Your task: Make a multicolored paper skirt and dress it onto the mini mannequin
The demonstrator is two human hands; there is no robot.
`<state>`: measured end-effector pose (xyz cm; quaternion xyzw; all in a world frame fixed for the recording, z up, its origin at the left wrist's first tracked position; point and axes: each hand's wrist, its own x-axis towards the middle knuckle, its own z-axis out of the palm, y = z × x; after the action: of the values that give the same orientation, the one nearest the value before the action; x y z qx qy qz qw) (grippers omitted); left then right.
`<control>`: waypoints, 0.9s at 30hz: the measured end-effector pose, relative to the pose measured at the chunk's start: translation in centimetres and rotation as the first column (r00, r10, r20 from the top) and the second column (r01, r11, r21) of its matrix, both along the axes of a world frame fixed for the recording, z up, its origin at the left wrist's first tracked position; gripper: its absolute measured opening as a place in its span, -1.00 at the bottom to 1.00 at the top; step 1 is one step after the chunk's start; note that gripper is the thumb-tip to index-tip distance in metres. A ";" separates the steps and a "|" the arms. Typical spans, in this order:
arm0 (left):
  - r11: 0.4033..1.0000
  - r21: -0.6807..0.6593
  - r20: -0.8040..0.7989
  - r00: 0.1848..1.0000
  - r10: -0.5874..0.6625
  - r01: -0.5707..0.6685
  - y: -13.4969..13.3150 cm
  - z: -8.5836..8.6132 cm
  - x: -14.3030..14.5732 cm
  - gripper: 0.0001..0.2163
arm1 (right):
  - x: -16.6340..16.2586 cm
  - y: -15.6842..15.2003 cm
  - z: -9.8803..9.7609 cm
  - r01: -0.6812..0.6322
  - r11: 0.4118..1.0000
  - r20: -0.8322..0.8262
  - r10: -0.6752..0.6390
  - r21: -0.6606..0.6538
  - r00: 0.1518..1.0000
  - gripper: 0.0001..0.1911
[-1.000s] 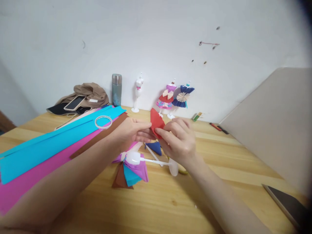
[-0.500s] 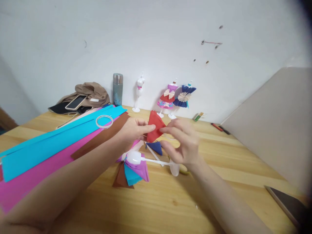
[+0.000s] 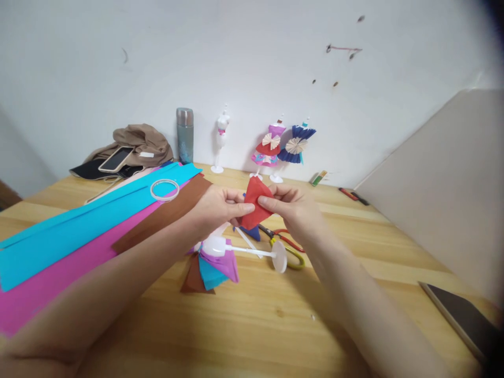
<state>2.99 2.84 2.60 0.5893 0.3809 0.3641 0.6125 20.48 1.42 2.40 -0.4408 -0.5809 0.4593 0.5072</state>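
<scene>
Both hands hold a folded red paper triangle (image 3: 255, 206) above the wooden table (image 3: 252, 315). My left hand (image 3: 214, 210) pinches its left edge with closed fingers. My right hand (image 3: 298, 209) pinches its right side. Under them lies a white doll stand (image 3: 244, 252) on its side, dressed in purple, blue and brown paper pieces (image 3: 210, 268). A dark blue paper piece (image 3: 252, 232) and scissors (image 3: 289, 247) with red and yellow handles lie just behind it.
Long strips of blue (image 3: 86, 220), pink (image 3: 47, 283) and brown (image 3: 165, 212) paper lie at the left, with a tape ring (image 3: 164, 189) on them. At the back wall stand a flask (image 3: 185, 135), a bare mannequin (image 3: 221, 139) and two dressed ones (image 3: 281, 149). A phone rests on cloth (image 3: 129, 149).
My right hand let go of the red paper briefly, then gripped it again at the right side. The paper turned point up, and the scissors came into view.
</scene>
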 end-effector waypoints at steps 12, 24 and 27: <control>0.957 0.133 -0.128 0.962 -0.243 0.259 1.8 0.5 -2.6 -0.78 | -0.4 -0.4 -0.1 -0.024 1.000 0.115 0.025 -0.012 0.993 -0.73; 0.994 0.106 0.103 0.994 -0.044 0.033 2.4 0.0 -2.5 -0.69 | -0.3 -0.7 0.2 -0.078 0.997 0.165 0.079 -0.012 0.983 -0.69; 0.988 0.074 0.064 0.988 -0.139 0.134 2.2 0.1 -2.4 -0.67 | -0.4 -0.7 0.2 -0.097 0.994 0.121 0.101 -0.044 0.987 -0.72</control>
<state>0.59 5.00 2.73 0.6221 0.3054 0.3542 0.6279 20.12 0.68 2.55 -0.4486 -0.6234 0.4668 0.4384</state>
